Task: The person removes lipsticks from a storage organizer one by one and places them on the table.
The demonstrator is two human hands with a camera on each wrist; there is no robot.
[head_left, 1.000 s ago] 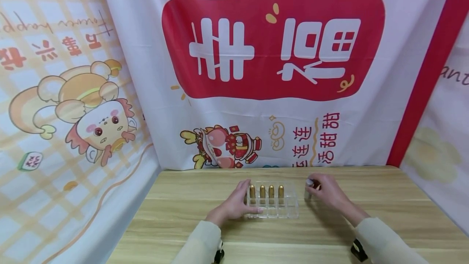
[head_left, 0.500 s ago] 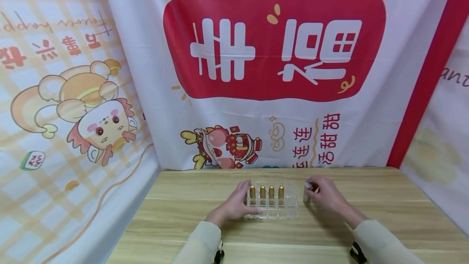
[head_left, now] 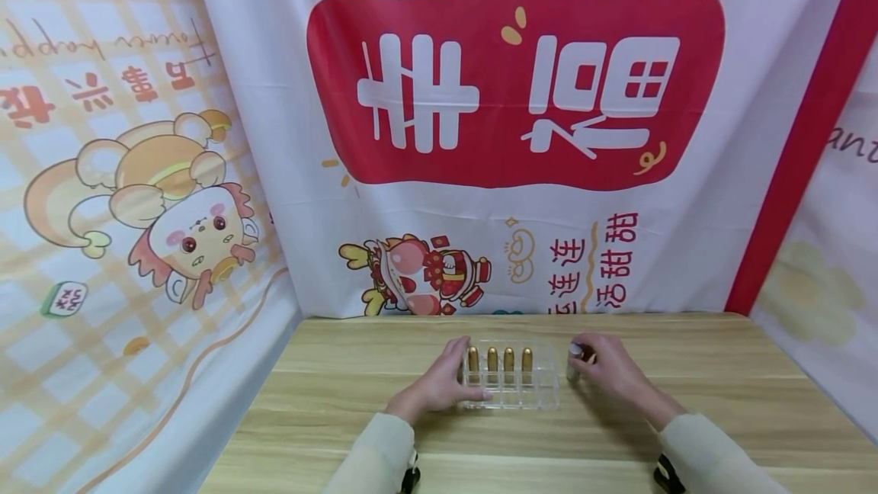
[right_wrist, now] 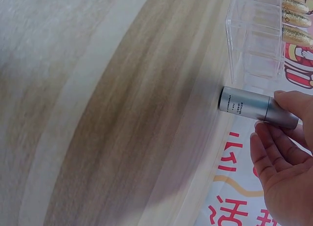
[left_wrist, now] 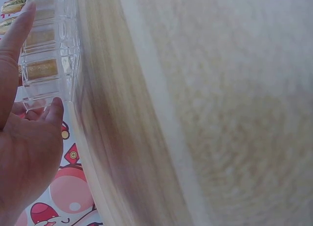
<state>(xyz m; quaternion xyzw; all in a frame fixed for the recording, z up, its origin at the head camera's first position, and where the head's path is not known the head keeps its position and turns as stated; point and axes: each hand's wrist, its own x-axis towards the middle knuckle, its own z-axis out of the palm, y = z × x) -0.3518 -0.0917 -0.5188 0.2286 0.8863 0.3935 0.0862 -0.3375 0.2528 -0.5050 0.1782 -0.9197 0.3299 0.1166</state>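
A clear plastic lipstick organizer (head_left: 539, 396) stands on the table, and its back row holds several gold bullet-shaped tubes (head_left: 508, 360). My left hand (head_left: 439, 385) grips the organizer's left end, thumb along the front and fingers behind. To the right of the organizer, my right hand (head_left: 613, 369) pinches a silver lipstick tube (right_wrist: 247, 104) near its top between thumb and fingers. The tube is upright, its dark base right at the tabletop, with small print near that base. In the right wrist view, a narrow gap separates it from the organizer's compartments.
The wood-grain table (head_left: 501, 448) ends at the back against a white printed cloth (head_left: 507, 204) with a red panel. Another printed cloth (head_left: 82, 372) hangs along the left side, and a pale one (head_left: 823, 357) on the right.
My right hand has shifted slightly left with the silver lipstick tube, closer to the organizer. The left hand and the organizer have stayed in place.
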